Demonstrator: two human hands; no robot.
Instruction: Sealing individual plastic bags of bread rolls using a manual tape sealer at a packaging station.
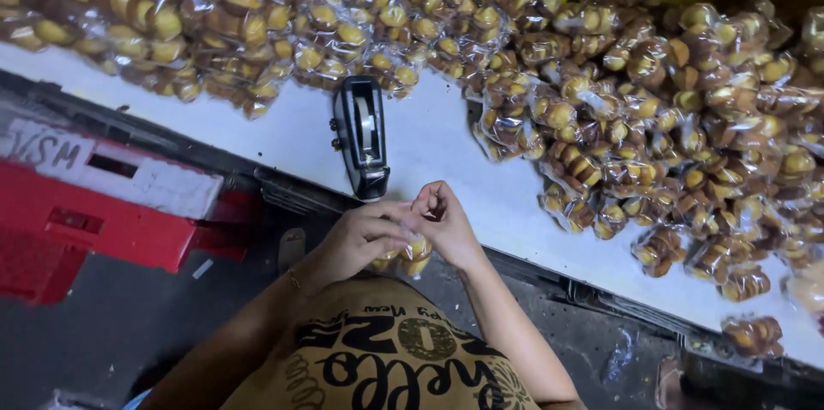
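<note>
While both hands [403,230] pinch clear bag [410,254] shut, golden-brown cakes show inside, below black dispenser [362,137]

Both hands [403,234] together, fingers pinched

The person wears a mustard-yellow sleeveless top [403,358] printed with large black lettering and round black ornaments across the front. Both arms are bare from shoulder to hand. A thin gold-coloured chain bracelet [294,279] circles the left wrist. No rings or watch show.
</note>
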